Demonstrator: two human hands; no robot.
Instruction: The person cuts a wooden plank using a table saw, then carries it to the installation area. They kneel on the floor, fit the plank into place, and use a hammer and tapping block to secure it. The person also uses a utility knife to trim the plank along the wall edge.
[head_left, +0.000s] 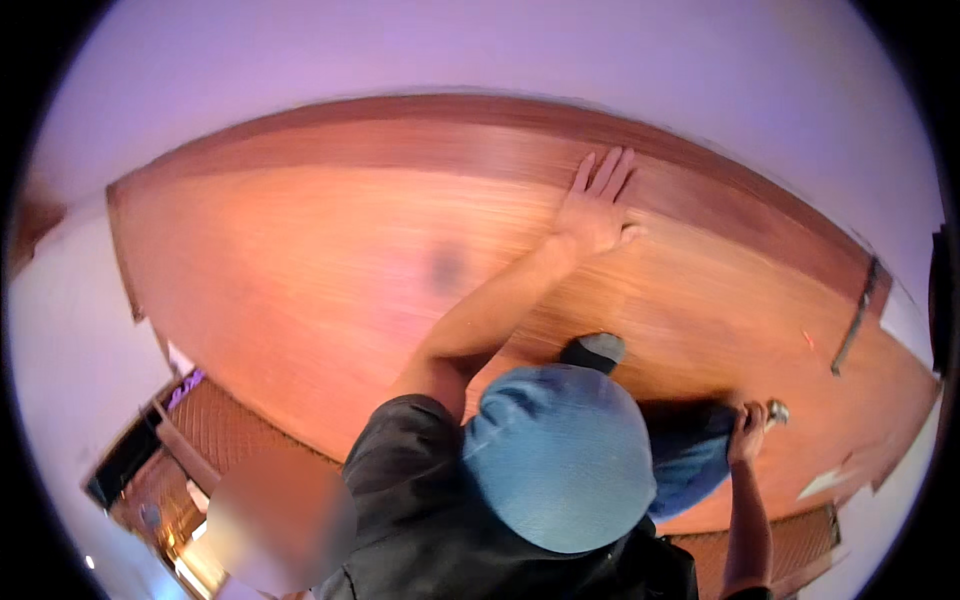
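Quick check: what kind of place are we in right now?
Probably indoors at a doorway: a wooden door with a knob and hinge, set in a pale wall.

warm orange-brown wooden door point(330, 260) with fine straight grain and one dim grey smudge near its middle; darker red-brown wooden door frame point(420, 120) banding its upper edge; pale lilac-white wall point(500, 50), plain and unpatterned; dark metal hinge strip point(856, 315) on the frame; silver-coloured round door knob point(777, 411); brown mat point(235, 425) with a small diamond weave; blue knitted cap point(560, 460) of even fine texture; black short-sleeved shirt point(410, 520), plain; blue trousers point(690, 460), plain.
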